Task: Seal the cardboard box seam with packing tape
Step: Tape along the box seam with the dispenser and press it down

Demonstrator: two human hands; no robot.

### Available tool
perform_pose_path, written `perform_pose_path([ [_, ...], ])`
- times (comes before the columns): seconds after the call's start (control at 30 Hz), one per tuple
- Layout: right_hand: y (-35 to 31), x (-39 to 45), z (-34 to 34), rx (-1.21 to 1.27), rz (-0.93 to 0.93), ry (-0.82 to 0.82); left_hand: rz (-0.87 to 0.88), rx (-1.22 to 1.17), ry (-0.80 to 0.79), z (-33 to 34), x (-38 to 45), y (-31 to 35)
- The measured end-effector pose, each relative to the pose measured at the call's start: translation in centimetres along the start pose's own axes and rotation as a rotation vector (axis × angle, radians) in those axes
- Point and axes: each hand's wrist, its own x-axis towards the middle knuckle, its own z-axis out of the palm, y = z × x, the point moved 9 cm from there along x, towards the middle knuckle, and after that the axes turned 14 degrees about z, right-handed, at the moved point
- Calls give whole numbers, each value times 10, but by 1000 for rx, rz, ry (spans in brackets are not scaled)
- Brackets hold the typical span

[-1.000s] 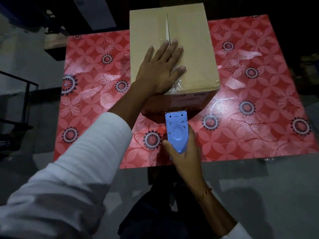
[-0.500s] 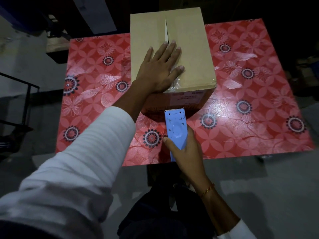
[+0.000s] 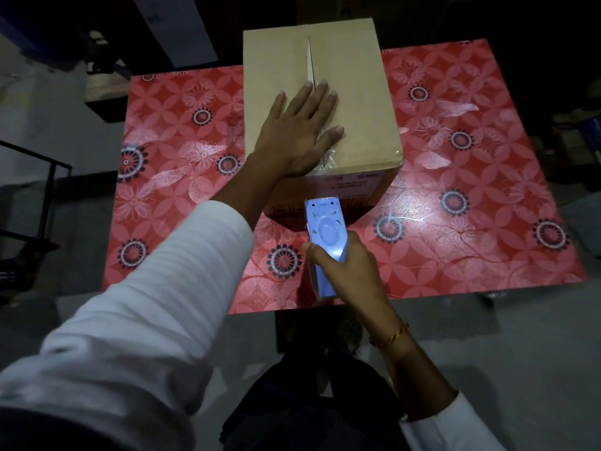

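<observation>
A table [image 3: 487, 222] covered in a glossy red cloth printed with white petals and dark flower medallions fills the middle of the view, with grey floor around it. On its far half stands a plain brown cardboard box [image 3: 354, 102], its two top flaps folded down and meeting at a centre seam [image 3: 310, 63] that gapes slightly toward the far end. A white sleeve [image 3: 156, 304] reaches in from the lower left, and the left hand [image 3: 297, 131] lies flat on the box top near its front edge, fingers spread and straight, grasping nothing (it presses palm-down across the seam). Wrinkled clear packing tape [image 3: 327, 151] shows beside the thumb at the near edge of the box top, over the seam. Just in front of the box, the right hand [image 3: 348, 271] is closed around the lower part of a light blue tape dispenser [image 3: 325, 229], whose toothed cutting edge points at the box's front face. A thin gold bracelet [image 3: 390, 335] circles the right wrist.
</observation>
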Motion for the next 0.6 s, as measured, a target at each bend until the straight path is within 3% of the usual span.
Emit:
perform_pose_path([
  [0.27,1,7,7,132,102,-131,5,4,-4,1,1,1],
  [0.37,39,2,16,127,222,-178,5,-6,-10,1,1,0],
  [0.5,66,-12,19,396,250,-305,8,-13,-9,0,0,2],
  [0.6,62,3,-2,520,201,-267,10,-7,-2,-1,0,3],
])
